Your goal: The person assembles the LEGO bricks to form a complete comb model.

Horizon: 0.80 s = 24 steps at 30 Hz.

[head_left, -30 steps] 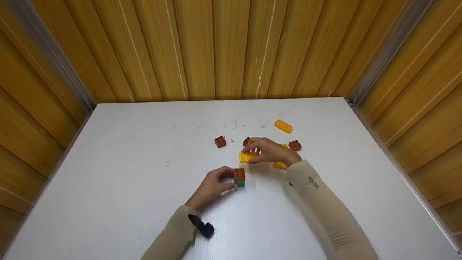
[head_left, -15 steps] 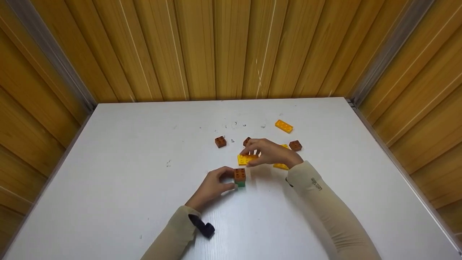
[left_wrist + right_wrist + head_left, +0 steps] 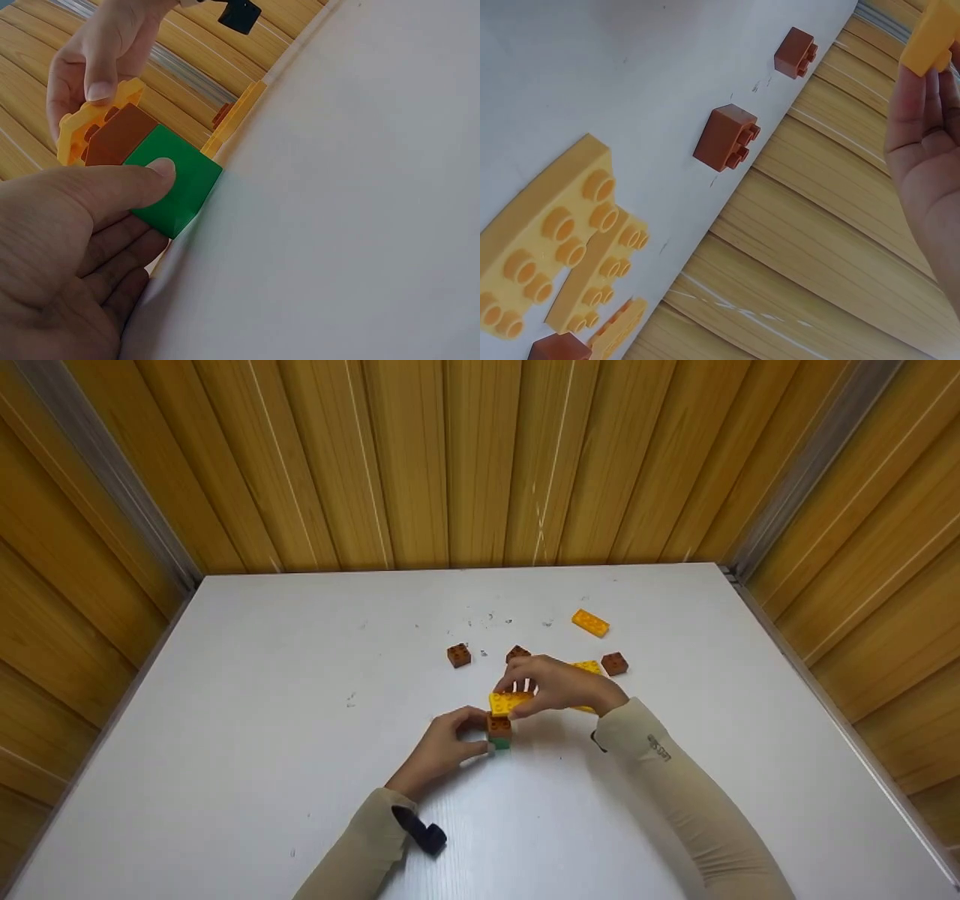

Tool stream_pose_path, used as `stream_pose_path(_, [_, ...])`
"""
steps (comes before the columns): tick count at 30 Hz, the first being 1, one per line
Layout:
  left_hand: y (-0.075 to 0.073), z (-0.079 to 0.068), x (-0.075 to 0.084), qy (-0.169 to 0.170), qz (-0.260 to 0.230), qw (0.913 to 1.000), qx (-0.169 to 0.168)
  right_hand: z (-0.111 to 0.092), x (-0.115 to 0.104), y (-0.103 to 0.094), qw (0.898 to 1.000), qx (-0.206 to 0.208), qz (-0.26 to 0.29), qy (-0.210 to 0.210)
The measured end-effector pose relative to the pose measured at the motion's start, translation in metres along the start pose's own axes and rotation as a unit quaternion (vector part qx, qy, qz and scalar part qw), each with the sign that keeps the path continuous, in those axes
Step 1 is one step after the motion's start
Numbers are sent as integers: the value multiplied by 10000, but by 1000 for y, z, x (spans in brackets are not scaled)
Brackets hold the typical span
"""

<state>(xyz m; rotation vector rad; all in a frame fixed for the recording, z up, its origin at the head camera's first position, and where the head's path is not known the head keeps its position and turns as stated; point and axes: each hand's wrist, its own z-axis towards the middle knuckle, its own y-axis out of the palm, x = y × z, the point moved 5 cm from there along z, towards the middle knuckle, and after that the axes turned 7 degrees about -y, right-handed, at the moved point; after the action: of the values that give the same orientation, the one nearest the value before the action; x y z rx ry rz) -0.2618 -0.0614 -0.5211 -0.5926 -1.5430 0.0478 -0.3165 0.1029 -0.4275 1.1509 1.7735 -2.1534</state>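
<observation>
My left hand grips a green brick by its sides, thumb pressed on its face in the left wrist view. On top of the green brick sits a brown brick with studs upward. My right hand pinches a flat yellow plate brick between thumb and fingers. In the head view the plate overlaps the far part of the brown brick's top. It tilts against the brown studs in the left wrist view. The right fingers hide the plate's right part.
Loose brown bricks lie beyond the hands: one at left, one in the middle, one at right. A yellow plate lies farther back. More yellow plates lie under the right wrist. Wood-patterned walls border the white table.
My right hand has brought the yellow plate nearer and slightly left, from behind the stack to over the brown brick. My left hand has stayed on the green brick.
</observation>
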Motion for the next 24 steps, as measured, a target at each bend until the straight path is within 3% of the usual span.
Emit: stream_pose_path(24, [-2, 0, 2, 179, 16, 9998, -28, 3, -10, 8, 9995, -217, -127, -167])
